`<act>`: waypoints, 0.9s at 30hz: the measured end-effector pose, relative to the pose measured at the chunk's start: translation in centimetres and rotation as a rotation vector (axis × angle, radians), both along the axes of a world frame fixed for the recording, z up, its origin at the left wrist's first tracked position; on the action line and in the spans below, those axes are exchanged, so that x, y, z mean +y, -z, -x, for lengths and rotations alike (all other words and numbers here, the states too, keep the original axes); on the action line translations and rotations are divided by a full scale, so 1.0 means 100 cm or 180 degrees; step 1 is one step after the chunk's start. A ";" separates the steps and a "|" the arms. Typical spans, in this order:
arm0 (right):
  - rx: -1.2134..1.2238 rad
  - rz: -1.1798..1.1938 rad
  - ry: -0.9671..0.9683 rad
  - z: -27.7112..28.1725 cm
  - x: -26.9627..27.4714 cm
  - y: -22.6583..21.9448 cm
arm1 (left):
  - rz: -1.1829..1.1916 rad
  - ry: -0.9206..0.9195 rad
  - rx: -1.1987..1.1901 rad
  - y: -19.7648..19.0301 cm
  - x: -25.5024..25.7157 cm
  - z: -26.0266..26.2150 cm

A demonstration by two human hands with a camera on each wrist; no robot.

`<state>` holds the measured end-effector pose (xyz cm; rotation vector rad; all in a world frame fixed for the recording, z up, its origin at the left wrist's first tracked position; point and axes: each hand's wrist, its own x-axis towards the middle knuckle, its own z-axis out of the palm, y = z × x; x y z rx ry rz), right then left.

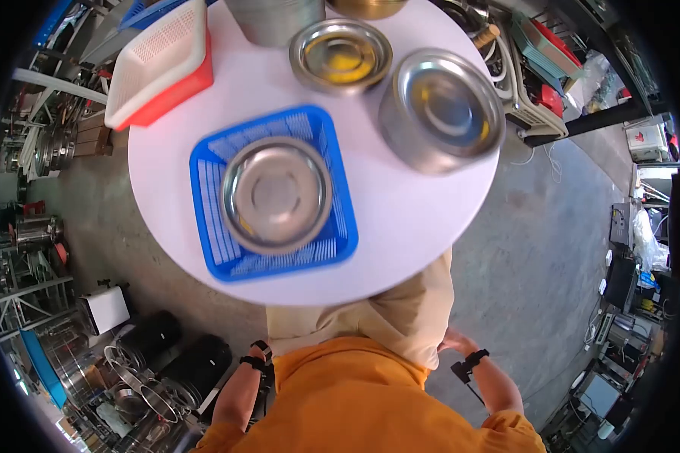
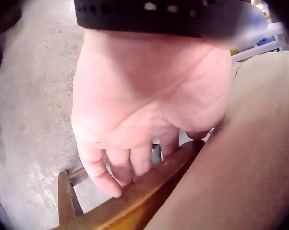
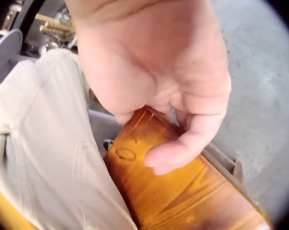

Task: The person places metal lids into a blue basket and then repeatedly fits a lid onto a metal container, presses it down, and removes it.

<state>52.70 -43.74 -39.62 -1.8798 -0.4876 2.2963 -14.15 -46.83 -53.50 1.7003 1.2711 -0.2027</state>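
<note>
A seated person's left hand holds the edge of a brown wooden stool beside the thigh, its fingertips partly hidden behind the wood. On the other side, the right hand grips the stool's corner, with fingers curled over the glossy seat. In the head view both hands hang low beside the trousers, mostly hidden. Ahead on a round white table stands a blue plastic basket with a steel bowl inside it.
Farther along the table are a lidded steel pot, a shallow steel dish, a tall steel container and a white basket nested in a red one. Crowded racks and black cylinders line the floor around.
</note>
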 end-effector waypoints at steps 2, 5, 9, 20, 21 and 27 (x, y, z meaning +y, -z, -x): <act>-0.0056 -0.0272 -0.0113 -0.008 0.007 0.002 | 0.0044 -0.0128 -0.0075 -0.007 0.021 -0.004; -0.0246 -0.1222 -0.0365 -0.002 0.014 0.013 | 0.0039 -0.0433 -0.0322 -0.022 0.045 0.006; -0.0563 -0.2623 -0.0674 0.014 0.041 0.051 | -0.0103 -0.0813 -0.0715 0.020 0.073 0.060; -0.2614 -0.2737 0.0047 0.043 0.156 -0.114 | -0.0921 -0.2038 -0.0559 -0.247 0.283 -0.110; -0.2640 -0.2784 0.0067 0.058 0.160 -0.132 | -0.1379 -0.1661 -0.0208 -0.264 0.283 -0.127; -0.2961 -0.3504 -0.0847 0.094 0.170 -0.148 | -0.2162 -0.0540 -0.0056 -0.250 0.265 -0.161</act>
